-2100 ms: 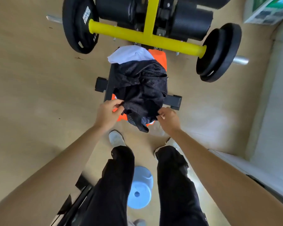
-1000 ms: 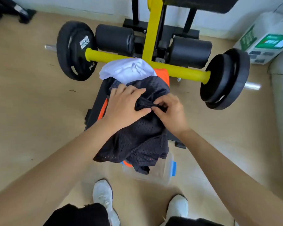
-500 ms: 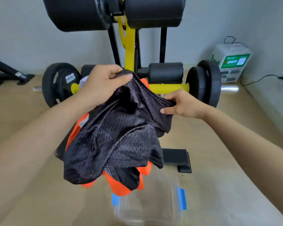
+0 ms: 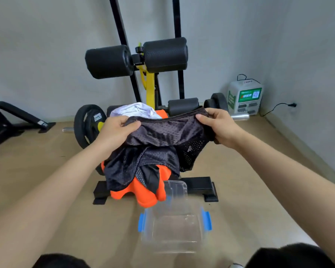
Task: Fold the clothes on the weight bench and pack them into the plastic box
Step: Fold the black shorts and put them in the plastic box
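Shorts (image 4: 162,132) now stretched out by the waistband, ready to fold

Half a second ago they hung bunched. The left hand (image 4: 116,130) and right hand (image 4: 219,126) have since drawn apart, each pinching one waistband end, holding the shorts up behind the plastic box (image 4: 174,229). An orange top (image 4: 145,196) and white top (image 4: 135,111) wait behind the box, which looks empty.

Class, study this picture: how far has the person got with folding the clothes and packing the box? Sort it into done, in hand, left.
Done: nothing packed; the plastic box shows no clothes inside. In hand: the left hand and right hand grip the black mesh garment by its top edge, unfolded. Left: folding it, plus the orange garment and white garment on the bench.
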`<action>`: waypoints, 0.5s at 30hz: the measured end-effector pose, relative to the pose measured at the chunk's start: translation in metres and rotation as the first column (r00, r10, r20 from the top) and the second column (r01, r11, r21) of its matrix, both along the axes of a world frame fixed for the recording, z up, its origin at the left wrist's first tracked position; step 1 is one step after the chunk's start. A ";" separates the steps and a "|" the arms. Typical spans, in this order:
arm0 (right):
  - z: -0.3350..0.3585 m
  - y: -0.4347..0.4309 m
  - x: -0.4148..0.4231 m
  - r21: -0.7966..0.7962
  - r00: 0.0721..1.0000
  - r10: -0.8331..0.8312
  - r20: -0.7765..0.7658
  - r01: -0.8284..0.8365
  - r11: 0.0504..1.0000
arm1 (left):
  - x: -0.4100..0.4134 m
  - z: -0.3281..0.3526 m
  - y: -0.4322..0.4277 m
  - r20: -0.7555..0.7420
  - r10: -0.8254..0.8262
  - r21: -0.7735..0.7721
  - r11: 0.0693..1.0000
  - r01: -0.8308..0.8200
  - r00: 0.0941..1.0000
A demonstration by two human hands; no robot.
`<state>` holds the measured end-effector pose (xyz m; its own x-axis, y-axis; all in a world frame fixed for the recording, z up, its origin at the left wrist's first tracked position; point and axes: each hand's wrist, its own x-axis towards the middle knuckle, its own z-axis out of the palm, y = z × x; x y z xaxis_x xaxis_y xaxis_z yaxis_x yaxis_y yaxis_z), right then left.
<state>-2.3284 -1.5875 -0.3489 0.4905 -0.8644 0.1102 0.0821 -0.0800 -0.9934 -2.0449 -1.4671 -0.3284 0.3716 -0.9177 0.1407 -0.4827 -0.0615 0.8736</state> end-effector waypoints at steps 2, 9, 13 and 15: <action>0.014 0.011 -0.007 -0.058 0.999 -0.040 -0.002 0.040 0.997 | -0.006 0.002 0.015 0.005 -0.052 0.095 0.994 0.051 0.999; 0.044 0.049 -0.013 -0.206 0.999 -0.032 0.018 0.035 0.978 | -0.017 0.007 0.068 0.053 -0.349 0.311 0.896 0.317 0.936; 0.039 0.074 0.001 -0.291 0.991 0.080 -0.111 -0.109 0.950 | -0.033 -0.004 0.073 0.037 -0.345 0.248 0.912 0.326 0.938; 0.029 0.077 0.008 -0.319 0.982 0.113 -0.153 -0.157 0.935 | -0.044 -0.013 0.069 -0.014 -0.337 0.135 0.932 0.336 0.941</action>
<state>-2.3204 -1.5105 -0.3202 0.6293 -0.7155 0.3035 -0.0134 -0.4004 -0.9162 -2.0889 -1.3983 -0.3413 0.0369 -0.9993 0.0098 -0.5033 -0.0101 0.8640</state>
